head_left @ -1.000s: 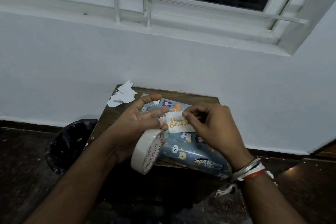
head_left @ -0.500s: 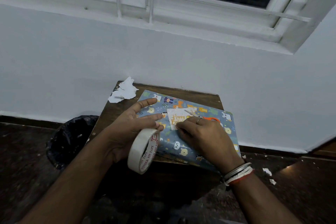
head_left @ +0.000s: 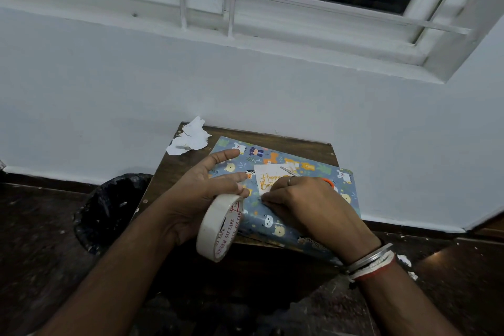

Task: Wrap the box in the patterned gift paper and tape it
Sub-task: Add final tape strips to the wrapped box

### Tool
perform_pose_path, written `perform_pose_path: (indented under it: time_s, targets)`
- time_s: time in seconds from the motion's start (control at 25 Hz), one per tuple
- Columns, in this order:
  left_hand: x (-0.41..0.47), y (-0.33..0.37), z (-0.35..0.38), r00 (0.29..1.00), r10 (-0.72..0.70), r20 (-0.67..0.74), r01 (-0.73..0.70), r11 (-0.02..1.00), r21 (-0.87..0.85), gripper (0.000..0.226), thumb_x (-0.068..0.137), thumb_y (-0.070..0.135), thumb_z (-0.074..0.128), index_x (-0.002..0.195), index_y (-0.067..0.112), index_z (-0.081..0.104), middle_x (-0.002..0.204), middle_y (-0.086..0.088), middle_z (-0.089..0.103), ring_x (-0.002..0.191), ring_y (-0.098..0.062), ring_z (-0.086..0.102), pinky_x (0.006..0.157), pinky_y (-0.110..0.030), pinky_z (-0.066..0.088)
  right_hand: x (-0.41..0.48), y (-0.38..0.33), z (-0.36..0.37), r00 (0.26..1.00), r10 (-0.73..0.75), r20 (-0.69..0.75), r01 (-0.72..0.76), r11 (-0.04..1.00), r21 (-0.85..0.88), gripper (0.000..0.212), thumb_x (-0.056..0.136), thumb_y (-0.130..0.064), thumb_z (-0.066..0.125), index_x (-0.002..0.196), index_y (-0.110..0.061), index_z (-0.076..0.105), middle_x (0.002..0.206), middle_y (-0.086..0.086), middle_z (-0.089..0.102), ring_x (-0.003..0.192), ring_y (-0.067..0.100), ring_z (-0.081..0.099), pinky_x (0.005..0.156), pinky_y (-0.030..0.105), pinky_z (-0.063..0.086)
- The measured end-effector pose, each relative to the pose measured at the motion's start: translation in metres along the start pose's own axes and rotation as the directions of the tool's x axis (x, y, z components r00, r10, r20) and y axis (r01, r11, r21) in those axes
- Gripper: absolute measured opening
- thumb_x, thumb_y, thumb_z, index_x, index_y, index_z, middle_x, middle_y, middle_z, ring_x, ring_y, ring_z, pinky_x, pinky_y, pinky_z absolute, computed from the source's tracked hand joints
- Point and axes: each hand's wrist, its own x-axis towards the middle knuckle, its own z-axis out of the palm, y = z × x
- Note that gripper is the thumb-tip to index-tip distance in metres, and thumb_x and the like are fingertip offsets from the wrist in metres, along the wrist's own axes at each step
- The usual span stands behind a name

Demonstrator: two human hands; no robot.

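Note:
The box, wrapped in blue animal-patterned gift paper, lies flat on a small brown table. A white "Happy Birthday" card sits on its top. My right hand rests on the box with its fingertips pressing the card's lower left edge. My left hand holds a white tape roll in its lower fingers at the box's left edge, thumb and forefinger stretched over the paper. Scissors with an orange handle lie on the box, partly hidden behind my right hand.
Torn white paper scraps lie at the table's far left corner. A black bin stands on the dark floor to the left. A white wall and barred window rise just behind the table. Small white scraps dot the floor on the right.
The box, tilted up off the table a second ago, now lies flat. My right hand went from pinching the card to pressing it down. The left hand stays at the box's left edge with the roll.

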Motion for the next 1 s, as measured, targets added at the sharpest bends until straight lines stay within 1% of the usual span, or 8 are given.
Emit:
perform_pose_path:
  time_s: [0.16, 0.28, 0.36, 0.44, 0.56, 0.72, 0.88, 1.0]
  targets:
    - [0.000, -0.003, 0.004, 0.999, 0.040, 0.009, -0.040, 0.998, 0.050, 0.068, 0.076, -0.011, 0.077, 0.127, 0.032, 0.063, 0.127, -0.016, 0.068, 0.081, -0.022, 0.076, 0.062, -0.031, 0.060, -0.008, -0.001, -0.007, 0.999, 0.016, 0.039, -0.020, 0.995, 0.100, 0.037, 0.102, -0.047, 0.045, 0.108, -0.030, 0.077, 0.100, -0.015, 0.068, 0.089, 0.007, 0.065, 0.070, 0.033, 0.053]
    - [0.002, -0.006, 0.008, 0.994, 0.104, 0.045, -0.108, 0.989, 0.097, 0.078, 0.059, 0.000, 0.080, 0.124, 0.038, 0.064, 0.127, -0.008, 0.071, 0.095, -0.029, 0.075, 0.071, -0.039, 0.061, -0.009, -0.003, -0.007, 0.967, 0.247, -0.064, -0.206, 0.906, 0.370, 0.024, 0.101, -0.044, 0.060, 0.098, -0.031, 0.079, 0.086, -0.020, 0.071, 0.080, 0.001, 0.066, 0.071, 0.029, 0.053]
    - [0.003, -0.009, 0.012, 0.986, 0.150, 0.075, -0.157, 0.982, 0.106, 0.077, 0.059, 0.000, 0.081, 0.122, 0.041, 0.064, 0.129, -0.004, 0.071, 0.093, -0.031, 0.076, 0.077, -0.044, 0.061, -0.003, -0.011, -0.010, 0.880, 0.473, -0.041, -0.305, 0.629, 0.715, 0.017, 0.097, -0.040, 0.067, 0.102, -0.030, 0.080, 0.093, -0.013, 0.078, 0.086, 0.005, 0.072, 0.080, 0.027, 0.057]
    - [0.004, -0.011, 0.017, 0.976, 0.195, 0.095, -0.206, 0.970, 0.128, 0.076, 0.063, -0.003, 0.082, 0.123, 0.041, 0.063, 0.131, -0.002, 0.070, 0.090, -0.029, 0.076, 0.077, -0.044, 0.060, 0.003, -0.017, -0.017, 0.841, 0.528, 0.113, -0.324, 0.325, 0.889, 0.024, 0.093, -0.046, 0.070, 0.100, -0.025, 0.081, 0.096, 0.004, 0.079, 0.092, 0.020, 0.075, 0.088, 0.036, 0.059]
    - [0.004, -0.012, 0.024, 0.961, 0.252, 0.109, -0.266, 0.953, 0.144, 0.075, 0.067, -0.006, 0.080, 0.126, 0.036, 0.059, 0.133, -0.001, 0.069, 0.083, -0.025, 0.075, 0.069, -0.036, 0.060, 0.006, -0.018, -0.023, 0.844, 0.466, 0.266, -0.360, 0.124, 0.925, 0.022, 0.092, -0.031, 0.076, 0.098, -0.011, 0.081, 0.088, 0.011, 0.078, 0.081, 0.018, 0.074, 0.079, 0.030, 0.058]
    - [0.006, -0.016, 0.027, 0.953, 0.280, 0.112, -0.297, 0.936, 0.187, 0.064, 0.070, 0.003, 0.076, 0.120, 0.039, 0.062, 0.131, 0.000, 0.070, 0.101, -0.049, 0.071, 0.098, -0.065, 0.052, 0.005, -0.019, -0.026, 0.839, 0.494, 0.228, -0.336, 0.140, 0.932, 0.009, 0.091, -0.009, 0.076, 0.093, -0.001, 0.078, 0.079, 0.011, 0.077, 0.068, 0.011, 0.071, 0.069, 0.023, 0.055]
    - [0.003, -0.016, 0.031, 0.953, 0.259, 0.154, -0.287, 0.937, 0.200, 0.056, 0.074, 0.011, 0.079, 0.122, 0.033, 0.061, 0.120, -0.004, 0.073, 0.100, -0.032, 0.075, 0.089, -0.046, 0.060, 0.006, -0.018, -0.025, 0.829, 0.559, 0.029, -0.334, 0.453, 0.827, 0.007, 0.093, -0.024, 0.076, 0.087, -0.022, 0.079, 0.077, 0.000, 0.074, 0.066, 0.028, 0.072, 0.071, 0.052, 0.062]
    - [0.004, -0.017, 0.033, 0.957, 0.256, 0.140, -0.283, 0.928, 0.243, 0.053, 0.084, 0.001, 0.079, 0.123, 0.031, 0.060, 0.114, -0.005, 0.074, 0.096, -0.026, 0.076, 0.079, -0.032, 0.061, 0.005, -0.018, -0.024, 0.845, 0.525, -0.098, -0.286, 0.600, 0.747, 0.009, 0.096, -0.025, 0.072, 0.087, -0.027, 0.075, 0.080, -0.009, 0.071, 0.063, 0.017, 0.071, 0.063, 0.045, 0.060]
